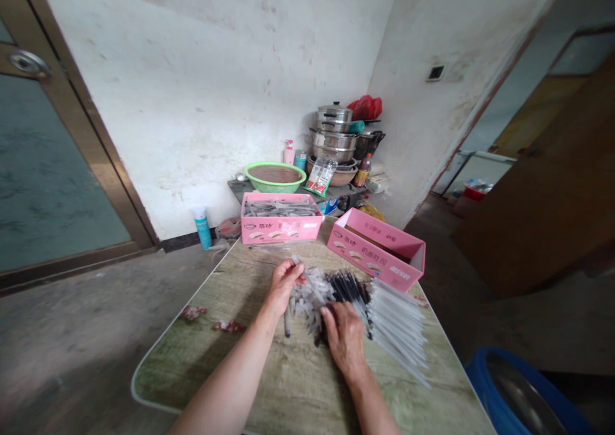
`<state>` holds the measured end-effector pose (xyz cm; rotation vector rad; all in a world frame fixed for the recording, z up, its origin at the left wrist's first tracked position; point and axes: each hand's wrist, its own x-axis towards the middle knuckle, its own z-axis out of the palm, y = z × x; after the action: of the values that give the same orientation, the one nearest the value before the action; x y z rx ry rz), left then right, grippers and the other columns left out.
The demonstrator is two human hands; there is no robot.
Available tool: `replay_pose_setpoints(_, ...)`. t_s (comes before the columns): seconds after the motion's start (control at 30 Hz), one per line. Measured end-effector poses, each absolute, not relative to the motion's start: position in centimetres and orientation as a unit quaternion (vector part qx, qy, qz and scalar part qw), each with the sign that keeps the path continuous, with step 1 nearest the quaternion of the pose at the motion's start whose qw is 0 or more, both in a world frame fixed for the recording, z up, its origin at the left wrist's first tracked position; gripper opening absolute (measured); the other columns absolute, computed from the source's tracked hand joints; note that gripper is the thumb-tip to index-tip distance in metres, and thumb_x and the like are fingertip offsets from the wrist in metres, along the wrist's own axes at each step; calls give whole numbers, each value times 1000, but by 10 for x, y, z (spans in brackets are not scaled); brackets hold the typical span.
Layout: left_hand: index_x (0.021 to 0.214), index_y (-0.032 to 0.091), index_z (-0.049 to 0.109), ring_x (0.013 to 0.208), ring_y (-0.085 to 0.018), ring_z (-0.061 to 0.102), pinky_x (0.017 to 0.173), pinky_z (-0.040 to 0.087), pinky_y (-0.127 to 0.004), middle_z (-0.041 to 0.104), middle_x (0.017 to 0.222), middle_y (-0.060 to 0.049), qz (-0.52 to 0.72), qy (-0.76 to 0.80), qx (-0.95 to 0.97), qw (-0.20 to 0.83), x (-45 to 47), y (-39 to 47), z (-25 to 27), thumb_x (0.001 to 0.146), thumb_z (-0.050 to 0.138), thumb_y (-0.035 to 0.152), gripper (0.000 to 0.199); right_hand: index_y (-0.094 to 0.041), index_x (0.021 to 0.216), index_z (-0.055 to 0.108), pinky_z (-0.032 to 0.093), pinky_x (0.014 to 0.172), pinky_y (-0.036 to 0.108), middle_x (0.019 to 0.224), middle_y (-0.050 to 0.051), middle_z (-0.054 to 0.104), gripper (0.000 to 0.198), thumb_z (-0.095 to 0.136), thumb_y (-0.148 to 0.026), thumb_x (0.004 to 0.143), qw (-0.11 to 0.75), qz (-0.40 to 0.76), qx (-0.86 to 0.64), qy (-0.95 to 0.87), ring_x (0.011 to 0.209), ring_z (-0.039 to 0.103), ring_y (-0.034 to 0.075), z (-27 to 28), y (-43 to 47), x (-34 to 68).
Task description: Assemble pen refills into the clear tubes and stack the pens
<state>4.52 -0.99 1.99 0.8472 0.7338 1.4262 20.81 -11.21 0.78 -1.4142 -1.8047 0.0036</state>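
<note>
My left hand (287, 282) is closed in a pinch on a small translucent plastic pen part (296, 260), just above the left side of a pile. That pile holds loose translucent plastic pieces (312, 307) that look like pen caps. My right hand (344, 334) rests at the near edge of the pile with its fingers curled down; what lies under the fingertips is hidden. Beyond it lie black thin sticks (346, 286), like pen refills or tips. To the right spreads a row of long clear tubes (398, 326), like pen barrels. One dark-tipped piece (287, 325) lies apart.
A pink box (282, 230) full of pens or pen parts stands at the table's (211, 364) far edge. Another pink box (377, 255) sits to its right. Behind are a green basin (275, 182) and stacked pots (334, 140). A blue tub (523, 390) stands at the right.
</note>
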Motion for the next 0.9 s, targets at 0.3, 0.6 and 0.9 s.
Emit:
replay_pose_setpoints(0.3, 79, 13, 67, 56, -11, 55, 56, 50, -24, 60, 68, 1, 618, 320, 366, 618, 45, -11, 22, 61, 86, 43, 40, -17, 97, 65, 45, 66, 30, 76, 5, 62, 27, 55, -42, 95, 418, 5, -568, -709, 70, 58, 20, 6, -110, 209)
replay_pose_setpoints(0.6, 79, 14, 67, 56, -11, 55, 56, 50, -23, 59, 66, 1, 614, 322, 368, 620, 44, -10, 21, 61, 85, 43, 39, -17, 94, 64, 46, 66, 31, 77, 6, 61, 27, 55, -43, 95, 425, 10, -567, -706, 71, 58, 20, 7, -111, 208)
replay_pose_setpoints(0.9, 80, 14, 67, 57, -10, 55, 56, 51, -24, 59, 67, 1, 613, 317, 368, 623, 44, -10, 19, 62, 85, 42, 38, -17, 93, 64, 46, 67, 31, 78, 6, 61, 28, 54, -43, 95, 425, 29, -566, -706, 72, 58, 20, 7, -112, 209)
